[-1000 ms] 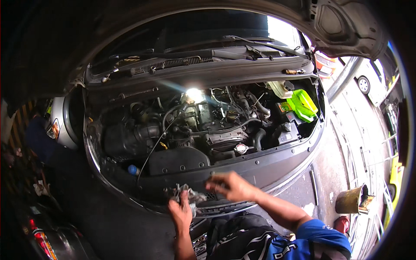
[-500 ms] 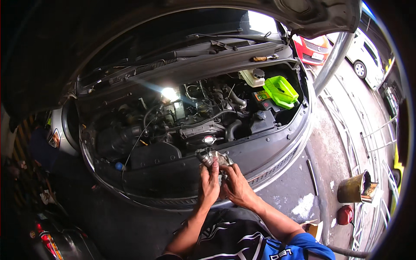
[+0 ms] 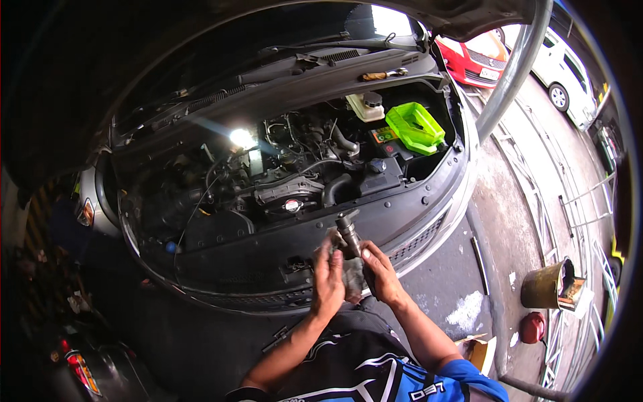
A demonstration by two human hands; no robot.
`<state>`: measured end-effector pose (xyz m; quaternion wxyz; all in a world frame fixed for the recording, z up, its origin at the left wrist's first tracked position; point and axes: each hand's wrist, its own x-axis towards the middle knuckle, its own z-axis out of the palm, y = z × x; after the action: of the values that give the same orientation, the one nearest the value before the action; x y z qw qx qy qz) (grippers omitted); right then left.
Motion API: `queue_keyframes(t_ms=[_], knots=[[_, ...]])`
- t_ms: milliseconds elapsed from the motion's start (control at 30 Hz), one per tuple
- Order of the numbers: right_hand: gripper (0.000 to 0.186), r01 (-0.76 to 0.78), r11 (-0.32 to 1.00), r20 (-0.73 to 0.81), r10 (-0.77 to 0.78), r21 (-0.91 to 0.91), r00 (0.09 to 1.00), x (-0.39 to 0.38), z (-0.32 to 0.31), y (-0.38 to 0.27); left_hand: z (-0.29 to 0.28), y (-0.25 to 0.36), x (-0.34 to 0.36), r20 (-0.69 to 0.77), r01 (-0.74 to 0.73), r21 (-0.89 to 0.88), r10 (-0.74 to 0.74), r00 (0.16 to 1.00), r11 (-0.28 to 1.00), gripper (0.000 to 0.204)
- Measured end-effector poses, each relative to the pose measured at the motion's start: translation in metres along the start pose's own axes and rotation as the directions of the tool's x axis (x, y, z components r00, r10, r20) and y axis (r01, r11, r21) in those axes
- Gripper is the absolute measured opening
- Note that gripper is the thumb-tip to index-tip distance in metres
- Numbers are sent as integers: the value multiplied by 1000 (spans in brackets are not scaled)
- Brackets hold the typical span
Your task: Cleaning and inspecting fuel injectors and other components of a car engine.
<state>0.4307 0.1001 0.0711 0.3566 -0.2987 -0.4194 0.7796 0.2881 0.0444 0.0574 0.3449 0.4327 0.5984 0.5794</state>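
In front of the open engine bay (image 3: 234, 197), my right hand (image 3: 382, 273) grips a dark, cylindrical metal engine part (image 3: 347, 229) with a small crosswise head. The part stands nearly upright, its top leaning left, and its lower end is hidden by my fingers. My left hand (image 3: 327, 285) is closed on a crumpled greyish rag (image 3: 352, 278), which bunches up between my palms beside the part. Both hands are close together above the front edge of the car.
A bright work lamp (image 3: 242, 139) shines amid the engine parts. A green plastic tray (image 3: 415, 129) rests by the battery (image 3: 386, 136), and a wooden-handled tool (image 3: 384, 75) lies below the windscreen. The hood (image 3: 60, 87) hangs overhead. A bucket (image 3: 541, 289) stands on the floor at right.
The metal part has come out of the rag and now points upward in my right hand. My hands have moved slightly apart, the rag staying with the left. The view has shifted a little.
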Motion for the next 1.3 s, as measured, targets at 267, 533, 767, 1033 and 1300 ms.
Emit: queue_keyframes(t_ms=[267,533,767,1033,1300], knots=[[41,-96,962,88,75,254,993,-11,-38,-13,-3,36,12,-151,27,-587,-141,978,809,55],[48,-129,991,106,124,41,987,-18,-29,-9,37,33,1,4,-45,-311,49,999,949,39],[44,-149,986,35,147,76,988,-28,-8,-23,25,41,4,-49,8,-265,-21,999,964,25],[45,-241,929,279,161,281,947,-31,-21,-25,-6,37,-12,22,186,-661,-229,973,727,25],[49,-250,933,299,169,258,939,-32,-23,-20,-12,38,-24,26,176,-597,-200,980,783,28]])
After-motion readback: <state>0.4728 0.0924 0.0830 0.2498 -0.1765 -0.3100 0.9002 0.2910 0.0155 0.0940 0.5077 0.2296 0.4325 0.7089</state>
